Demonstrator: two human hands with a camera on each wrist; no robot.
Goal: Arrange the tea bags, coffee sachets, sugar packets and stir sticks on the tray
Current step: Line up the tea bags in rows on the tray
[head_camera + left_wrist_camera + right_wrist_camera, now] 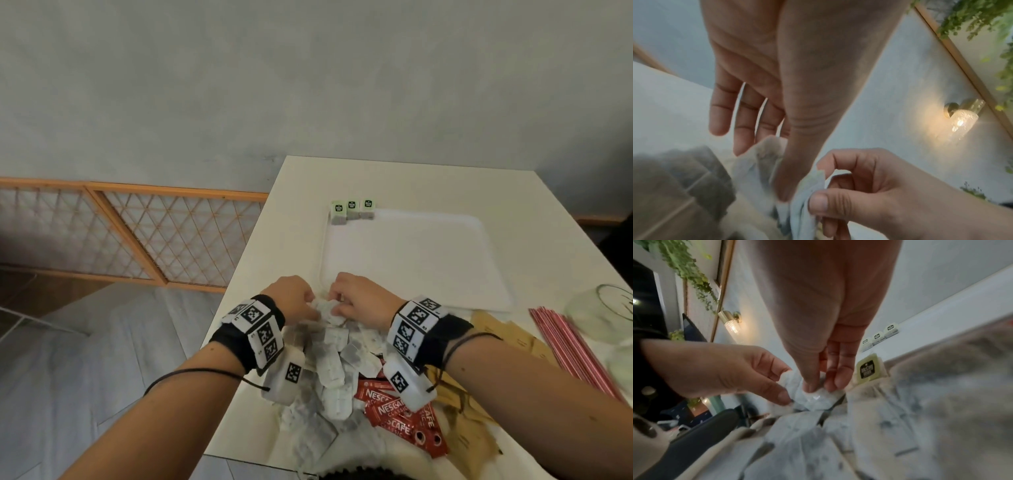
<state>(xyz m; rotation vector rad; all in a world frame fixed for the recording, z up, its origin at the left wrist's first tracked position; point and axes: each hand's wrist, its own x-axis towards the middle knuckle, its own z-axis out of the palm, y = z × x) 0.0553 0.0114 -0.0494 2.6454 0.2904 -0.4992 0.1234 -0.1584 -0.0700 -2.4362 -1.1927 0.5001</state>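
Three tea bags [352, 212] stand in the tray [411, 267]; each hand [294, 297] [363, 298] pinches one wrapper [325, 308].

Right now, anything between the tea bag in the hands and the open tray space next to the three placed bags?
Nothing visible. Both the left hand and right hand pinch the tea bag at the near edge of the tray; the tray floor up to the three placed bags is bare.

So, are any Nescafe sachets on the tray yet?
No: the tray holds only three tea bags in its far left corner; the red Nescafe sachets lie on the table nearer the person.
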